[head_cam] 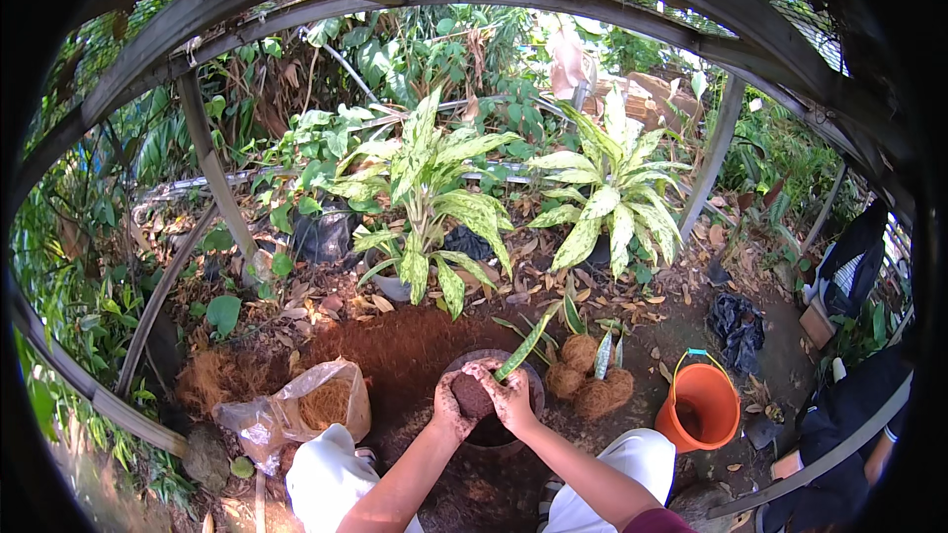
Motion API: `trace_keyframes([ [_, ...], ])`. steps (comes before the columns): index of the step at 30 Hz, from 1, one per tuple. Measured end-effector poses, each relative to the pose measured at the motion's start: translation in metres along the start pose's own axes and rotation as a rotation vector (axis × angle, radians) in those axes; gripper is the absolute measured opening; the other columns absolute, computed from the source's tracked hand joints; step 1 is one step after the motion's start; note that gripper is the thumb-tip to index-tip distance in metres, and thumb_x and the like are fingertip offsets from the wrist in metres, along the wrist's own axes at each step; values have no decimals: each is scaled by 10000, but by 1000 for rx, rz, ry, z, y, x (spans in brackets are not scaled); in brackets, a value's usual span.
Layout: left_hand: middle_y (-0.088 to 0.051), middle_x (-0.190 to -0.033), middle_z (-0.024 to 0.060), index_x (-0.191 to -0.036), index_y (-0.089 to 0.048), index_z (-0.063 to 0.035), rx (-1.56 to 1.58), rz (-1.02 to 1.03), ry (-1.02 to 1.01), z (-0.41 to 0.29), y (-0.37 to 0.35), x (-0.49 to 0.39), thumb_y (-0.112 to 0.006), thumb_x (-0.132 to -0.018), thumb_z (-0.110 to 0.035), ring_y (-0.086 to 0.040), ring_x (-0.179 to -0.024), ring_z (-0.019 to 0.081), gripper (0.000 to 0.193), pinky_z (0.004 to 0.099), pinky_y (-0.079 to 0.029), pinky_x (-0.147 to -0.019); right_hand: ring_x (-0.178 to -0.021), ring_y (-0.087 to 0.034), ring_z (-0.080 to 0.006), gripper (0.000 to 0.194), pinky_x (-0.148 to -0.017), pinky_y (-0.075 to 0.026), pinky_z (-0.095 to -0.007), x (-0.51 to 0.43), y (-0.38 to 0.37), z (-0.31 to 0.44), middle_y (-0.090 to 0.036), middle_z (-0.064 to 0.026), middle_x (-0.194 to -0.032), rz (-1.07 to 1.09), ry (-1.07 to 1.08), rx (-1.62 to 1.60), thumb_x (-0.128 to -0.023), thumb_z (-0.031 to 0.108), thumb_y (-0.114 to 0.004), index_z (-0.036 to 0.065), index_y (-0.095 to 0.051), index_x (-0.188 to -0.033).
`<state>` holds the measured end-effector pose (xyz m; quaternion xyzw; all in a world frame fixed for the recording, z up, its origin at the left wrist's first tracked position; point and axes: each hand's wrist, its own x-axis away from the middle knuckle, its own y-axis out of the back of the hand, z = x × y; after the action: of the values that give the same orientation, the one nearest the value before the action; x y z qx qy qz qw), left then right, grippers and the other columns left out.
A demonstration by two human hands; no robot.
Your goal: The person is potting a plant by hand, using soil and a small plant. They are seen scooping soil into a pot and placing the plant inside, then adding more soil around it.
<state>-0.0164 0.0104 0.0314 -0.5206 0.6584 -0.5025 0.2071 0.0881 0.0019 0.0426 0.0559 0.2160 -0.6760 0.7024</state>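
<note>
Both soil-smeared hands cup a ball of dark soil (pixel 472 397) above a round dark basin (pixel 535 385). My left hand (pixel 452 407) wraps the ball's left side. My right hand (pixel 511 394) presses on its right side, where a long green snake plant leaf (pixel 527 344) sticks up and leans right. The basin's inside is mostly hidden under my hands and forearms. Just right of the basin sit several fibre-wrapped balls (pixel 603 394) with short snake plant leaves (pixel 603 355) rising from them.
A clear plastic bag (pixel 359 400) of coconut fibre (pixel 324 403) lies left. An orange bucket (pixel 698 403) with a raised handle stands right, near a black plastic bag (pixel 737 326). Two variegated potted plants (pixel 422 207) stand ahead. Another person (pixel 844 429) is at the far right, beyond a curved frame bar (pixel 822 459).
</note>
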Motion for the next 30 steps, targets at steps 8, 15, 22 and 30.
trace_keyframes([
  [8,-606,-1080,147,-1098,-563,-24,63,-167,77,15,15,-5,-303,-887,-275,-588,-995,290,418,414,-454,-914,-766,-610,-160,130,-753,-464,-278,7,-6,-23,-646,-98,-781,-71,16,-120,-862,37,-583,-34,-620,-759],
  [15,-565,-1211,103,-1195,-532,-83,-74,-172,8,5,-6,4,-375,-847,-385,-547,-1103,272,487,446,-423,-957,-836,-600,-176,93,-816,-461,-305,-6,8,-12,-646,-89,-886,-521,-350,-451,-810,100,-612,9,-616,-791],
  [22,-615,-1062,155,-1061,-584,0,-8,33,-11,12,10,-4,-334,-858,-291,-597,-986,277,434,398,-467,-899,-848,-601,-159,109,-841,-453,-287,12,-4,-3,-655,-103,-894,-99,-197,-81,-872,51,-584,-48,-629,-864],
  [30,-585,-1171,98,-1180,-539,-70,11,-50,88,19,14,-1,-359,-893,-458,-560,-1074,256,516,391,-421,-960,-788,-601,-157,99,-808,-457,-288,3,11,-24,-648,-75,-794,-294,-88,-302,-852,64,-586,-10,-611,-791],
])
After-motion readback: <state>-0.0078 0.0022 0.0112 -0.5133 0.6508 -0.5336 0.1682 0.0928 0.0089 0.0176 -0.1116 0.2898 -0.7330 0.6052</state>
